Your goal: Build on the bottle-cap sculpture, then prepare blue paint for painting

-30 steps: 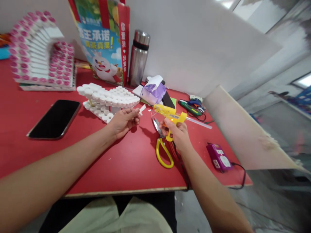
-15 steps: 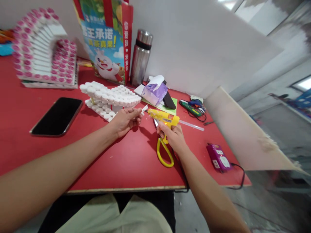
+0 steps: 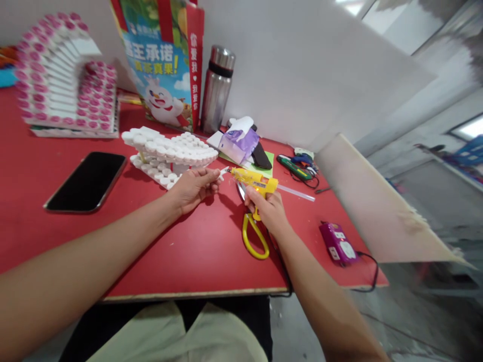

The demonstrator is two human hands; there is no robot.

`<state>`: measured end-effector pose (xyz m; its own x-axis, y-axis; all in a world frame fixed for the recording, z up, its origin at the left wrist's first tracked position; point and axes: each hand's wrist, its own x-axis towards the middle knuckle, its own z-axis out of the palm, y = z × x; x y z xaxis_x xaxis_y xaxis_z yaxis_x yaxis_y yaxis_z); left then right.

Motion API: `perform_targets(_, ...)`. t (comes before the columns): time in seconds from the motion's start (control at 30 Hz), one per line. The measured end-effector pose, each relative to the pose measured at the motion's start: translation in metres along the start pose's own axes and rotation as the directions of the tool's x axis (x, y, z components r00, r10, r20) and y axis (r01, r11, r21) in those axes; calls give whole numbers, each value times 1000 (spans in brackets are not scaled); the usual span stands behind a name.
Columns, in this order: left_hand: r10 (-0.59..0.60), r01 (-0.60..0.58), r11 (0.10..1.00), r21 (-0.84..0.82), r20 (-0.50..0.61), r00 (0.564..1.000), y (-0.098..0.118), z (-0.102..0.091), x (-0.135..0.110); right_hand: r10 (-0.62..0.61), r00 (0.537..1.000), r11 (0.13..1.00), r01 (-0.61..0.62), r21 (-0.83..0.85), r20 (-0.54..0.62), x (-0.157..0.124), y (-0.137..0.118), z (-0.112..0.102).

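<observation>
My right hand [image 3: 266, 206] is wrapped round the handle of a yellow glue gun [image 3: 251, 177], which has a clear glue stick [image 3: 296, 192] sticking out of its back. Pinched in my left hand [image 3: 199, 187] is a small white piece [image 3: 224, 172], too small to make out fully, with the gun's nozzle right at it. Behind my left hand stands a white model [image 3: 166, 151] built of round white discs in two tiers. Scissors with yellow handles [image 3: 255, 246] lie under the gun, their blades partly hidden by it and my right hand.
A phone [image 3: 86, 182] lies at the left, before a pink-and-white disc model [image 3: 64, 80]. Along the back stand a printed bag [image 3: 162, 75] and a steel flask [image 3: 218, 90]. A purple tissue pack [image 3: 239, 143], a green tool [image 3: 294, 168] and a purple power socket [image 3: 338, 245] lie rightward.
The white piece at the nozzle sits slightly lower and flatter between my left fingers. Both hands keep their grip; the whole view has shifted a little.
</observation>
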<state>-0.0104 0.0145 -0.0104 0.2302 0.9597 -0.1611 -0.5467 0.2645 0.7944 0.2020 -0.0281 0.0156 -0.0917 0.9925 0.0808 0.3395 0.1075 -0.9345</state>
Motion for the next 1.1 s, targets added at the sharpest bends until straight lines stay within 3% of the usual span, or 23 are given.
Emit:
perform_targets(0.27, -9, 9, 1000, 1, -4, 1000, 0, 0, 1, 9, 1000, 1000, -10, -16, -19, 7, 6, -12)
perform_targets(0.4, -17, 17, 1000, -7, -6, 1000, 0, 0, 1, 6, 1000, 991, -9, -131, -23, 13, 11, -39)
perform_targets(0.53, -13, 13, 1000, -5, 1, 1000, 1, 1, 0, 34, 994, 972, -58, -229, -106, 22, 25, -73)
perform_targets(0.63, -11, 11, 1000, -2, 13, 1000, 2, 1, -1, 51, 993, 964, -77, -254, -108, 27, 35, -86)
perform_targets(0.87, -4, 4, 1000, -23, 25, 1000, 1, -2, 0, 70, 992, 935, -101, -339, -103, 30, 48, -82)
perform_targets(1.1, -8, 9, 1000, -21, 33, 999, 0, -3, 1, 67, 973, 848, -171, -501, -219, 28, 52, -83)
